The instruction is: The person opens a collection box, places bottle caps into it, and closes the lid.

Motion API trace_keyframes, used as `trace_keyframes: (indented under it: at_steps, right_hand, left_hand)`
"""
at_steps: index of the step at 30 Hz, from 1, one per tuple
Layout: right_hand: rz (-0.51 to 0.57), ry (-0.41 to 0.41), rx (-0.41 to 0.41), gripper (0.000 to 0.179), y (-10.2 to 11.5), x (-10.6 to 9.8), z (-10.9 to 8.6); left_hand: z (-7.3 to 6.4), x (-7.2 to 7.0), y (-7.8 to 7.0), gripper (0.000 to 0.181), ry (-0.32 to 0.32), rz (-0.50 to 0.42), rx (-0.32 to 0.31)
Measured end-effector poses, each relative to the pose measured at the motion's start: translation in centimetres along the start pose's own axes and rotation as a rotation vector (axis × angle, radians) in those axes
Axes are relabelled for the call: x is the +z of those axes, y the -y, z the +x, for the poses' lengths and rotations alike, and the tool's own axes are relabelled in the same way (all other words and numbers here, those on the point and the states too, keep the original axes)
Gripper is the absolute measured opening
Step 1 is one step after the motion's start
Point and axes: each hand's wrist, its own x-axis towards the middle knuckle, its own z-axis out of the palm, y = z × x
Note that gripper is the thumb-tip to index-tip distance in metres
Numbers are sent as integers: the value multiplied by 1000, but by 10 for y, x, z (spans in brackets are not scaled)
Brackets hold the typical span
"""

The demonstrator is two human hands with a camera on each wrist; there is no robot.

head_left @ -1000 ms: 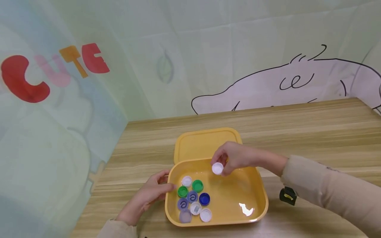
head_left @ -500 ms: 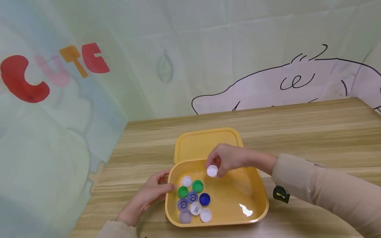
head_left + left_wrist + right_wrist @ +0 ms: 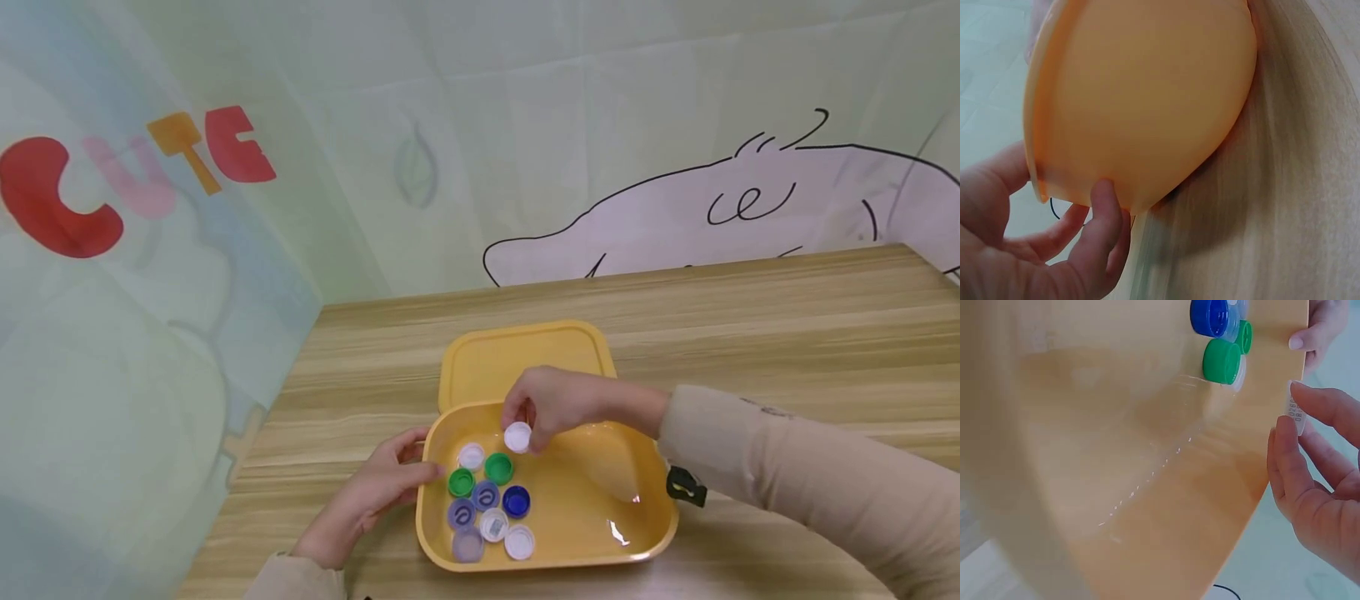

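Note:
My right hand pinches a white bottle cap between thumb and fingers, over the back part of a yellow plastic box. Printed characters show on the held cap's side in the right wrist view. At the box's left side, my left hand grips the wall, thumb at the rim and fingers against the outside. Inside, gathered at the left, lie several bottle caps: a blue cap, a green cap, a smaller green cap, plus white and pale purple ones.
A yellow lid lies flat on the wooden table, just behind the box. A printed cloth hangs along the back and left of the table. A small black item sits by the right sleeve.
My right hand has carried the white bottle cap leftward and slightly down, toward the other caps in the box. My left hand stays on the box wall.

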Motion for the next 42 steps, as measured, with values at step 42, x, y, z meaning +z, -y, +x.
trace_keyframes:
  at_steps: [42]
  right_hand:
    - [-450,151,168,17,10,30,20]
  left_hand:
    - [0,-1,-1,66,5,-4,4]
